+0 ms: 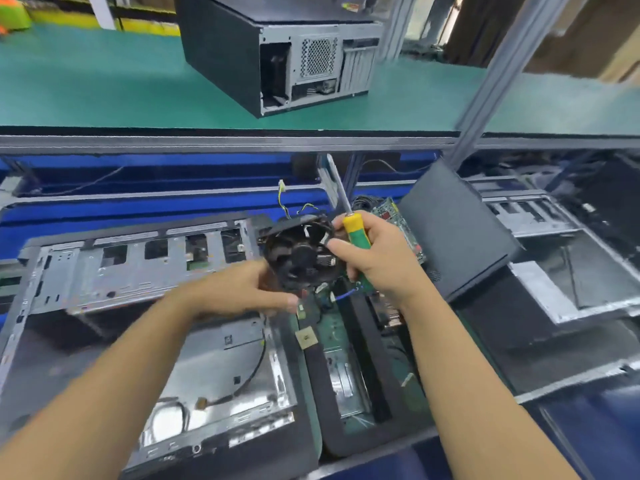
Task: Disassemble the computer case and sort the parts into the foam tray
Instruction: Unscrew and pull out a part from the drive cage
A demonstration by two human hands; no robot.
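The black round cooling fan (299,254) is held in the air, off the right end of the opened grey metal computer case (138,268), which lies on its side. The left hand (235,292) pinches the fan's lower rim between thumb and curled fingers. The right hand (377,258) is wrapped round the yellow-and-green-handled screwdriver (356,233), with its forefinger steadying the fan's far rim.

The fan looks free, so the step is probably to place it in the black foam tray (313,382), just right of the case. That tray already holds a green circuit board (334,327).

- Let the left hand carry the weight.
- Hold the fan by its frame, not its blades.
- Watch the thin yellow-and-black lead (285,202) trailing above it; gather it so it cannot snag on the case's edge.
- Keep the screwdriver tip pointed away from the board.
- Lower the fan flat into a free recess.
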